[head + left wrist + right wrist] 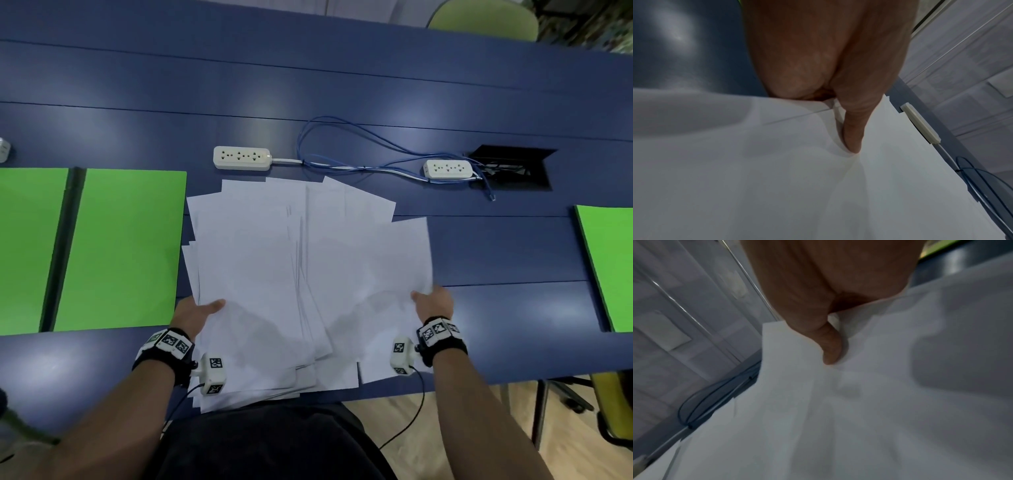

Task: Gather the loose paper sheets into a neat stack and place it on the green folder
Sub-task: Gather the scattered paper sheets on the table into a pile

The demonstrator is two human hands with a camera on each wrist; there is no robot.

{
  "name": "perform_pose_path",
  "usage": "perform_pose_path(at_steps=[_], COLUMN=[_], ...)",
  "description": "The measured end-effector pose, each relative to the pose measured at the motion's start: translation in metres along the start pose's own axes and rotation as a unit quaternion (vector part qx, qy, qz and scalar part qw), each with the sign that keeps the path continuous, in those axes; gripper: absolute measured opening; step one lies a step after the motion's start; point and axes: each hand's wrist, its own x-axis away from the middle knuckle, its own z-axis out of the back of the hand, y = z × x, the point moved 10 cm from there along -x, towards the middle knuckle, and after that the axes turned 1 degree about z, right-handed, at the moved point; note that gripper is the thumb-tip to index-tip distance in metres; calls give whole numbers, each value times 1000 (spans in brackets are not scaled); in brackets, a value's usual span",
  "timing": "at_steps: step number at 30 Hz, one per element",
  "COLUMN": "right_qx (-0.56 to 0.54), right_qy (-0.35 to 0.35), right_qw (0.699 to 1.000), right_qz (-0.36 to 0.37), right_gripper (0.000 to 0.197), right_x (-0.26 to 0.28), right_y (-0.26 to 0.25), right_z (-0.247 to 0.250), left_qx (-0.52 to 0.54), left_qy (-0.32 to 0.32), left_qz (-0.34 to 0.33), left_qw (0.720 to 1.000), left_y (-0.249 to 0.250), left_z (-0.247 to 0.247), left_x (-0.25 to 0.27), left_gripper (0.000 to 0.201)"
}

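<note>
Several loose white paper sheets (294, 274) lie fanned and overlapping on the blue table, their near ends over the table's front edge. My left hand (197, 313) grips the pile's left side, thumb (853, 134) on top and fingers hidden beneath. My right hand (433, 303) grips the right side the same way, thumb (830, 347) pressing the top sheet (859, 402). An open green folder (120, 250) lies flat just left of the pile. A second green folder (609, 267) lies at the right edge of the head view.
Two white power strips (241, 157) (447, 169) and a looped blue cable (359, 150) lie behind the sheets. A black cable hatch (513, 168) is open at back right. Chairs stand beyond the table (486, 20) and at the lower right.
</note>
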Motion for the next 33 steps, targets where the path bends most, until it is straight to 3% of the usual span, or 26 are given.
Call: perform_pose_path(at_steps=[5,9,11,15,19,21,23,28,33], right_qx=[-83,-218,-275,-287,-78,-11,-16,-22,-61], right_qy=[40,8,-24,-129,-218,-209,-183,-146,-165], right_qw=[992,968,952,942,968,976,983,989,983], right_qz=[85,124,129,117,94,60,5,-18,-44], right_gripper=[29,24,25,18,20,47,70,71,73], right_x=[-20,-18,-11,6,25,34,49,75,87], right_y=[-17,-37,-49,-82,-80,-61,-46,-39,-37], right_z=[71,103,102,45,-63,-101,-115,-124,-132], left_qx=[2,-10,-13,-7,-1,4,1,-20,-24], left_qy=[-6,-4,0,-5,-4,-1,1,3,3], left_qz=[-18,-5,-1,-2,-3,-3,5,9,8], left_qw=[1000,1000,1000,1000,1000,1000,1000,1000,1000], left_y=[1,0,-6,-7,0,-2,-7,-15,-13], left_z=[0,2,5,4,0,1,4,6,6], left_x=[-1,-1,-6,-7,1,1,-3,-13,-11], left_gripper=[39,38,48,46,35,40,47,52,51])
